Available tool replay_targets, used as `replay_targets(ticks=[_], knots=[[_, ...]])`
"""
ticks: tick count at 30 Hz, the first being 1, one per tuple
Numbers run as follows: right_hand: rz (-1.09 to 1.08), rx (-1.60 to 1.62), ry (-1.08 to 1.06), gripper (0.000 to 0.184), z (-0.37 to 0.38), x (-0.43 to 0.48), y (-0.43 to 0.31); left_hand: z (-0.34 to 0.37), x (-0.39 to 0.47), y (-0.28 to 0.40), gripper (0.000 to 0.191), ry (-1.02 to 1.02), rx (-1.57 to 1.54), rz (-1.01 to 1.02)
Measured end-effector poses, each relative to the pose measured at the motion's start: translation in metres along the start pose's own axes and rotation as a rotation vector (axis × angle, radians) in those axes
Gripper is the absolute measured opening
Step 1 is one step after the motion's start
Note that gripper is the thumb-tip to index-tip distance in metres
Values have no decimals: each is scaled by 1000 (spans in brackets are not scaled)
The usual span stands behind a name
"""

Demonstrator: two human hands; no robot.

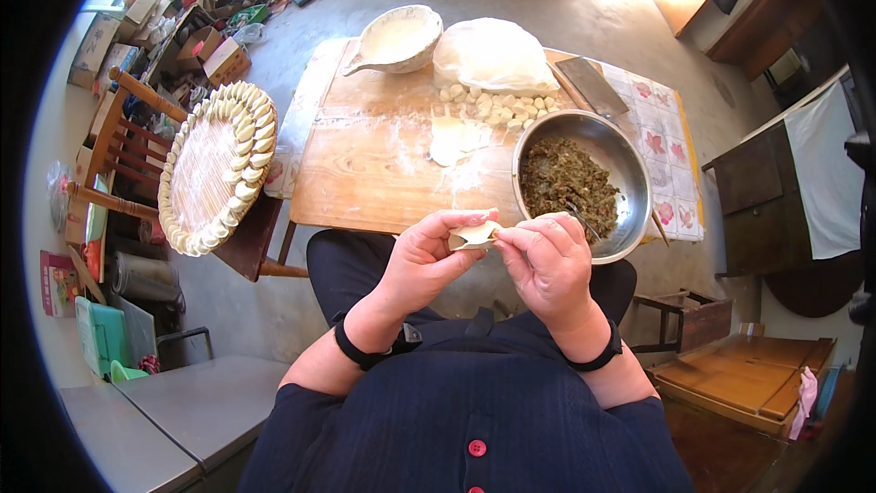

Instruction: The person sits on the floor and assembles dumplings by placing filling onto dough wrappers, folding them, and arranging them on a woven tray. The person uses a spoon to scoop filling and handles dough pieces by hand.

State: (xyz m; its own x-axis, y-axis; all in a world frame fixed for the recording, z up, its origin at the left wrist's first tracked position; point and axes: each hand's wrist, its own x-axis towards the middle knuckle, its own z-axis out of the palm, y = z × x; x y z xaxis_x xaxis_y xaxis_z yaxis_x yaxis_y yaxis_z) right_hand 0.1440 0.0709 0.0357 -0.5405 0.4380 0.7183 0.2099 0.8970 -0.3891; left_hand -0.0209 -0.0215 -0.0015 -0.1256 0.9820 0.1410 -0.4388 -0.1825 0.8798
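Observation:
In front of my lap, my left hand [438, 246] holds a folded dumpling wrapper [471, 235] between thumb and fingers. The fingertips of my right hand [551, 257] pinch the wrapper's right end, where a small brownish bit shows. Any filling inside is mostly hidden. Just beyond my right hand stands a steel bowl [633, 185] of chopped greenish-brown filling [564, 171], with a thin utensil [582, 220] partly in it. Flat dough wrappers [455, 139] lie on the floured wooden board [363, 178], near several small dough pieces [503, 108].
Left, a round woven tray [205, 164] ringed with finished dumplings rests on a wooden chair [130, 144]. At the board's far side are a flour-filled scoop [404, 38], a plastic-covered dough mound [489, 55] and a cleaver-like flat blade [592, 85]. Boxes [226, 61] crowd the far-left wall.

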Motion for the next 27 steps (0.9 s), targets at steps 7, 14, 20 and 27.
replay_targets(ticks=[7, 14, 20, 27], knots=[[77, 150, -17, 26, -2, 2, 2, 0, 0, 3, 47, -31, -7, -15], [-43, 75, 24, 24, 0, -2, 3, 3, 1, 3, 55, -92, -45, -30], [-73, 11, 39, 24, 1, -6, 4, 6, 1, 4, 57, -112, -43, -41], [-18, 86, -4, 27, -2, 0, -1, 6, 0, 4, 62, -124, -13, -36]])
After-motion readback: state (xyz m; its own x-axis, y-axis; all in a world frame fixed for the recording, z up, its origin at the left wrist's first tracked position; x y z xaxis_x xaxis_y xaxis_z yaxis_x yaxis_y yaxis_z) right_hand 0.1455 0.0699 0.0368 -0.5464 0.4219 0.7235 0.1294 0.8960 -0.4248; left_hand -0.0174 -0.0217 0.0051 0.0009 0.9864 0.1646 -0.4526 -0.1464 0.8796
